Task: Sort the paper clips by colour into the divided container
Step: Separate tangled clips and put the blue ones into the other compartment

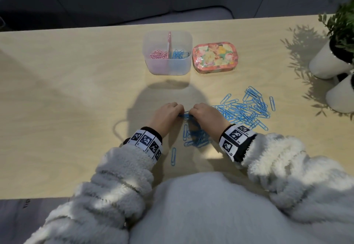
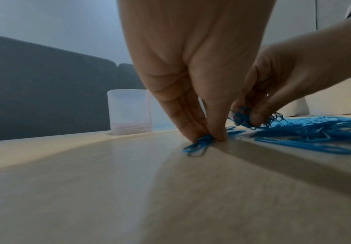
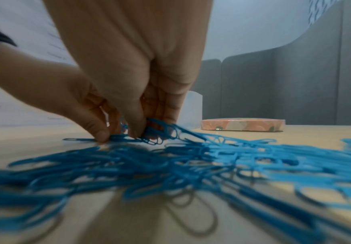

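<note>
Both hands are working low on the table (image 1: pixel 76 90), fingertips down and nearly meeting in the middle. The left hand (image 1: pixel 166 116) is pinching a small bunch of blue clips (image 2: pixel 199 145) between thumb and fingers, the bunch pressed against the tabletop; the right hand (image 1: pixel 206 116) is curling its fingers round another tangled bunch (image 2: pixel 243 118), lifted slightly off the surface. The loose blue paper clips (image 1: pixel 247 109) are lying mostly to the right of the right hand and spreading back toward the person between the two wrists, so the right hand is the nearer one to the bulk of the heap. The divided container (image 1: pixel 168 65) is standing at the far side, directly beyond the hands, with pink clips (image 1: pixel 158 54) in its left compartment and blue clips (image 1: pixel 180 54) in its right. Judgement: the coming move is a straight carry away from the person to the right compartment, roughly in line with the right hand. No pink clips are showing on the table. A floral tin (image 1: pixel 213 56) is sitting just right of the container.
</note>
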